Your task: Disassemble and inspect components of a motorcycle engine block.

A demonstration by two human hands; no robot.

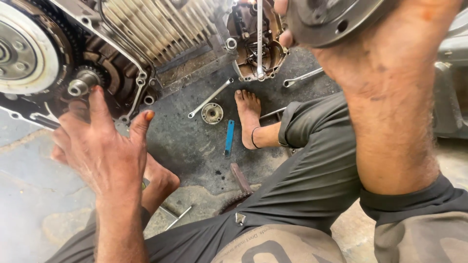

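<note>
The engine point(122, 44) is lying open on the floor point(195, 146); the right hand point(385, 63) is gripping a round metal part point(326, 17), the left hand point(105, 148) is spreading open by the small gear point(80, 84)

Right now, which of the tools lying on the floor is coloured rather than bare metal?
The blue flat tool beside the bare foot; the wrenches near it are plain silver metal.

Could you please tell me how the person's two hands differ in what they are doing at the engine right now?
The left hand is open, fingers spread, reaching toward the small gear on the engine case; the right hand is closed around a round metal part. The left hand sits low at the left, the right hand is raised near the camera. Both look smeared with grease.
</note>
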